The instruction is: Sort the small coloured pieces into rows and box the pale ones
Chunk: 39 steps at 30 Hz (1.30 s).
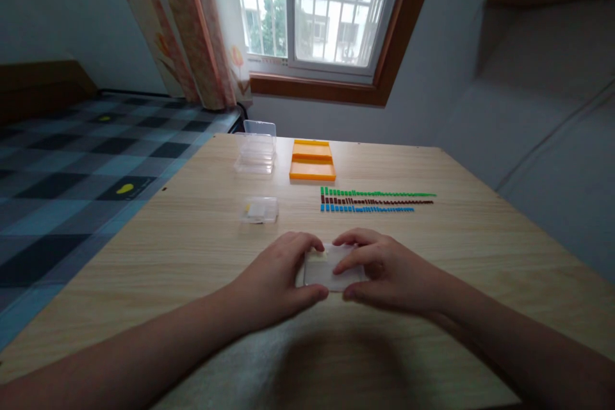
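Observation:
My left hand (276, 278) and my right hand (384, 272) both grip a small clear plastic box (323, 269) that lies on the wooden table (192, 250) in front of me. Fingers and thumbs of each hand curl round its short ends. Something pale yellow shows inside the box at its upper left corner. A second small clear box (260, 210) with a yellowish bit inside lies farther off to the left.
Behind lie three rows of small pieces, green (377, 193), brown (376, 201) and blue (366, 209). An orange tray (312, 160) and a taller stack of clear boxes (256, 152) stand near the far edge. A checked bed lies left; a window is behind.

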### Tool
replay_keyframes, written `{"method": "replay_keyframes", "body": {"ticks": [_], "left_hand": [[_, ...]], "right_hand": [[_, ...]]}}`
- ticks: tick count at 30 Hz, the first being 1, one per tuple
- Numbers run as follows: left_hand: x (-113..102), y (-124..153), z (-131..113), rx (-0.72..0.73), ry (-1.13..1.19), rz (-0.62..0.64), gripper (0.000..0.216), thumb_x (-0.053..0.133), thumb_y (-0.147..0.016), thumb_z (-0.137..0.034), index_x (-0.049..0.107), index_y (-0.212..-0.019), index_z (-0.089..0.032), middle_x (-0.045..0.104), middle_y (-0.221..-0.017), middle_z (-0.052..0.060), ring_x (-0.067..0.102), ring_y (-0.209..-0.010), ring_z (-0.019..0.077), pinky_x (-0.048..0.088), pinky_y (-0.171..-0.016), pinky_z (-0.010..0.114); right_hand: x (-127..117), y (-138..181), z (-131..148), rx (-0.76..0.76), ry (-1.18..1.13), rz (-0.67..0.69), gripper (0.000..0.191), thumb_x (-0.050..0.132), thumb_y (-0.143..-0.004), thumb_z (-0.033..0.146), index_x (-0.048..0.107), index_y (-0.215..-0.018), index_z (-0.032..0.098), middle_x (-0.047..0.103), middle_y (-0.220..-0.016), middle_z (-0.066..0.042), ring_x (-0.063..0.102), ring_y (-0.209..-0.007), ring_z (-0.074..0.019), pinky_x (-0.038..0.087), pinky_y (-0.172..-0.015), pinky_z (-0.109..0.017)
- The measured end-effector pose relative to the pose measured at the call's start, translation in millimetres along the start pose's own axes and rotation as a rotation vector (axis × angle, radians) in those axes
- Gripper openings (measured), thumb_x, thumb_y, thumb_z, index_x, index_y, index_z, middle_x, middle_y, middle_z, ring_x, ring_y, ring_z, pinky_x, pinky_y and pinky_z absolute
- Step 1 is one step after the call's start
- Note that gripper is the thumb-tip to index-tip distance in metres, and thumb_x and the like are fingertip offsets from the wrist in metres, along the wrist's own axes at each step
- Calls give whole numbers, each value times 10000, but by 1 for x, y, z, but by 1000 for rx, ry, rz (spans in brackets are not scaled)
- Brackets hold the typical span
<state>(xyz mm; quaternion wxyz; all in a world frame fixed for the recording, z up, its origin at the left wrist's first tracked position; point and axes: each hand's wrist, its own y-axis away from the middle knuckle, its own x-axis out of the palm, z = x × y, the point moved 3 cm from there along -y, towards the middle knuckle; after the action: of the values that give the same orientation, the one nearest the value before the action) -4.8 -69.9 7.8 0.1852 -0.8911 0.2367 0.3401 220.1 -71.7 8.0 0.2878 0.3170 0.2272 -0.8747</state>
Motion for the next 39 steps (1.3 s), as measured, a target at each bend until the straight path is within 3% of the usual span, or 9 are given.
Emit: {"method": "replay_keyframes", "body": {"ticks": [10,14,17,21,29,39], "left_hand": [[0,0,-3,85,-79,0,536,805,-746,-339,536,-1197,-231,621,-1254,102,587,-1167,308,489,-1014,498],[-1,0,-2,32,-86,-8,544,797,-732,-299,539,-1204,-221,633,-1206,106,614,-1111,308,516,-967,491],[-1,0,-1,-18,-66,-30,548,808,-711,-300,552,-1187,-212,643,-1190,106,631,-1077,308,530,-942,483],[-1,-1,-2,-48,-20,-30,525,806,-720,-310,557,-1169,-201,652,-1184,104,636,-1071,303,527,-946,481],[0,2,-10,-26,18,-40,546,802,-722,-356,542,-1178,-209,665,-1151,93,647,-1034,294,532,-924,463],[2,5,-15,-48,18,-7,602,854,-678,-406,556,-1165,-214,668,-1100,85,651,-974,287,539,-875,448]], "right_hand": [[1,-3,1,-41,45,-2,281,833,-798,316,745,-1055,241,604,-1361,-80,611,-1231,-225,496,-1062,-411],[1,-3,3,-30,118,19,501,871,-744,398,669,-1163,210,554,-1430,-123,576,-1275,-269,476,-1084,-457],[0,-3,5,4,199,26,617,885,-693,368,610,-1213,182,589,-1356,-144,583,-1226,-288,480,-1059,-471],[-1,-2,4,74,173,-15,503,790,-758,292,568,-1195,179,636,-1197,-116,619,-1057,-241,520,-950,-410],[-6,4,2,-157,49,-168,527,762,-820,307,502,-1273,236,583,-1318,-97,578,-1218,-233,479,-1042,-390],[-6,4,-2,-177,-101,-164,518,766,-843,364,508,-1279,254,608,-1285,-92,601,-1185,-230,536,-918,-339]]}}
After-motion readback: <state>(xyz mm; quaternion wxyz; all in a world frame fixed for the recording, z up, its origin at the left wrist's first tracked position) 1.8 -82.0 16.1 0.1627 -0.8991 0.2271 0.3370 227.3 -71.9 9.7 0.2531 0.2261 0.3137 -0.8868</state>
